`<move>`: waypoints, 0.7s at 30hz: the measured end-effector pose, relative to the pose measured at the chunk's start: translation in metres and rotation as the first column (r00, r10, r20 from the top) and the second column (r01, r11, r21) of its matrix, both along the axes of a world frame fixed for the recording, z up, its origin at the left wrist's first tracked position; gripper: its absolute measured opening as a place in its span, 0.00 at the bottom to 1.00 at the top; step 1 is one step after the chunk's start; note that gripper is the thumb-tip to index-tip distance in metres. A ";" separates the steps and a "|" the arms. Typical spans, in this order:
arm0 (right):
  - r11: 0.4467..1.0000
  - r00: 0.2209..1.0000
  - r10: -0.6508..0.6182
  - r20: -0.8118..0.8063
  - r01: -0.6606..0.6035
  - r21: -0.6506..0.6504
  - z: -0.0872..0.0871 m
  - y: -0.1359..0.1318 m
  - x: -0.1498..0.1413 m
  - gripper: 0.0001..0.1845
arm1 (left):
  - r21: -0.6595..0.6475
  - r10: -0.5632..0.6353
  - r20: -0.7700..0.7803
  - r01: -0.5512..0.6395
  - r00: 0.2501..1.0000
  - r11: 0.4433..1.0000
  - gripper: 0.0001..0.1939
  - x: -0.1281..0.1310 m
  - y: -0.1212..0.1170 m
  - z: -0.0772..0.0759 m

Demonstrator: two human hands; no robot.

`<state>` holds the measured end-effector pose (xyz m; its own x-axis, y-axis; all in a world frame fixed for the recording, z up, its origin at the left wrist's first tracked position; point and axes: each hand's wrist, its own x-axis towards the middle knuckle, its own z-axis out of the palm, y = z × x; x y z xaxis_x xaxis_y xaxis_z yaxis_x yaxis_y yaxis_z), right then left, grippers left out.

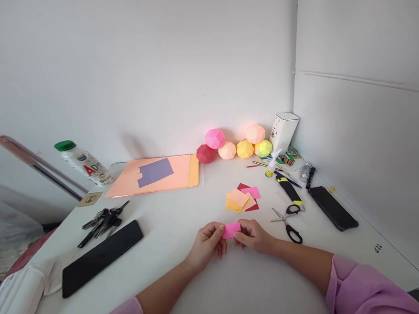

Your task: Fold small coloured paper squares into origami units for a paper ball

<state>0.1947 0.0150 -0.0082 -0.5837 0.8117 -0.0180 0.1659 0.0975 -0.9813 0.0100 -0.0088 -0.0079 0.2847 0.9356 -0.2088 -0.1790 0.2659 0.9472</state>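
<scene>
Lilac sleeves [369, 287] lead to both hands [209, 243], pinching pink paper [231, 230]; scissors [283, 217] lie right, a paper pile [239, 199] beyond.

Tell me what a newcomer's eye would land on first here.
Probably the bright faceted paper balls clustered at the back of the table against the white wall. Next, the small pink paper held between the left hand and the right hand near the front. The green-capped bottle, leaning at the back left, also stands out.
</scene>
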 end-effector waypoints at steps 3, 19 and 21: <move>1.000 1.000 -0.005 0.002 0.005 -0.001 -0.002 0.000 0.000 0.11 | 0.015 0.004 -0.008 -0.004 1.000 1.000 0.21 -0.001 -0.001 0.001; 1.000 1.000 -0.008 0.020 0.008 0.010 -0.001 -0.001 0.001 0.11 | 0.124 -0.019 -0.077 0.029 0.997 0.992 0.21 -0.003 -0.001 -0.004; 1.000 1.000 -0.010 0.016 0.009 0.009 0.000 -0.001 0.000 0.10 | 0.120 -0.017 -0.083 0.027 0.996 0.992 0.21 -0.003 -0.001 -0.003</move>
<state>0.1952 0.0142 -0.0085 -0.5757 0.8174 -0.0198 0.1821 0.1046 -0.9777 0.0072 -0.0102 -0.0107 0.2925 0.9490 -0.1174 -0.0954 0.1511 0.9839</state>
